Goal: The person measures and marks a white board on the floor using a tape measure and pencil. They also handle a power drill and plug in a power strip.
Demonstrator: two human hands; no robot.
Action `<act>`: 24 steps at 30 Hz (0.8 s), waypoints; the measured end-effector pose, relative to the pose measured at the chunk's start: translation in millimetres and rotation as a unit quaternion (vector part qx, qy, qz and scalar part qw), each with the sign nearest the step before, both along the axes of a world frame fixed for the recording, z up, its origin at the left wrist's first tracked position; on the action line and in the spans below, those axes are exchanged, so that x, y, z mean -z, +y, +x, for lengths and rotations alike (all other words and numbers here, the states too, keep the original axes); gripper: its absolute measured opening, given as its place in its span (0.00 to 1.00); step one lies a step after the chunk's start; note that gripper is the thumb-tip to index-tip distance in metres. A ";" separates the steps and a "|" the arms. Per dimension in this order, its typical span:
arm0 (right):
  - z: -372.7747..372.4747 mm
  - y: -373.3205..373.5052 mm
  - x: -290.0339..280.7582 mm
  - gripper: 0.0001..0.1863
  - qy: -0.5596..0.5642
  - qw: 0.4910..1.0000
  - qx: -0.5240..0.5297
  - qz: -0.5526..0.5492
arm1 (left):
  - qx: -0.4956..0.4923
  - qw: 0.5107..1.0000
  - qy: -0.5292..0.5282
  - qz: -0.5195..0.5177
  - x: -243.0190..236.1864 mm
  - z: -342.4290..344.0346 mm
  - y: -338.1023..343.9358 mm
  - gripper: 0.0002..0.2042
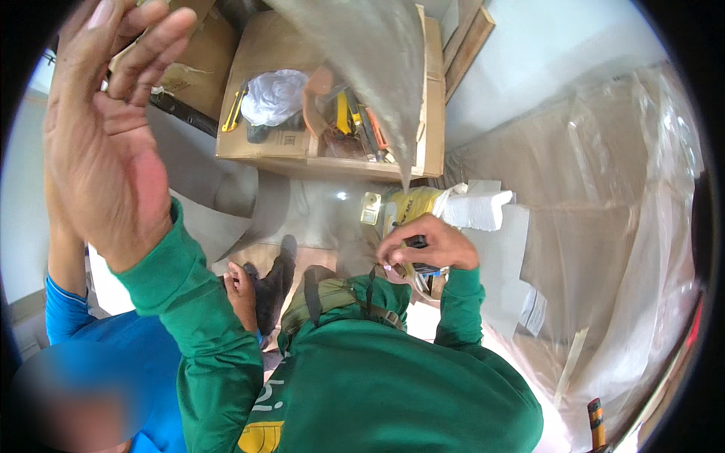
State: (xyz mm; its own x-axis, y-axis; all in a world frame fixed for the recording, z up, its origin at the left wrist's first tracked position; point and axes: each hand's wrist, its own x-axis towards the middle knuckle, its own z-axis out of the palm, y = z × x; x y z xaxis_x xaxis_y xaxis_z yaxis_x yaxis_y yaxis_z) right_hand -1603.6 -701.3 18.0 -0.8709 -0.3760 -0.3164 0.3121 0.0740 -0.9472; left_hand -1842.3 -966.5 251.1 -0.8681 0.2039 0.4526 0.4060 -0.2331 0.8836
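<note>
My left hand [106,166] is raised at the upper left, palm showing and fingers stretched out. Nothing shows in its palm; its fingertips overlap the raised arm [66,257] of a person in blue. Close to my waist, my right hand [430,243] has its thumb and fingers brought together. What they pinch is too small to make out; a dark strap [370,291] hangs just below the fingertips. A black object [415,241] shows partly behind the curled fingers. An olive waist bag [332,298] sits at my front.
A cardboard box [264,147] ahead carries a yellow cutter [234,108], a crumpled white bag [273,97] and several hand tools. A pointed grey sheet [370,60] hangs over it. Plastic sheeting [604,196] covers the right side. The co-worker's other hand [240,294] is beside my left forearm.
</note>
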 end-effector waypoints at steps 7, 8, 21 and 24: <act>103.7 -77.7 70.6 0.21 0.011 0.988 0.152 0.003 | -0.084 0.987 -0.124 0.062 105.9 36.3 -6.0 0.15; 121.8 -94.4 72.1 0.20 0.014 0.979 0.204 0.013 | -0.096 0.983 -0.147 0.044 140.8 42.9 -8.9 0.17; 291.5 -223.0 77.6 0.19 0.119 0.741 0.661 0.011 | 0.405 0.726 -0.555 0.025 362.4 387.2 -25.2 0.27; 332.3 -249.5 94.5 0.16 0.133 0.693 0.650 0.281 | 0.484 0.611 -0.626 0.012 342.1 461.5 -35.7 0.29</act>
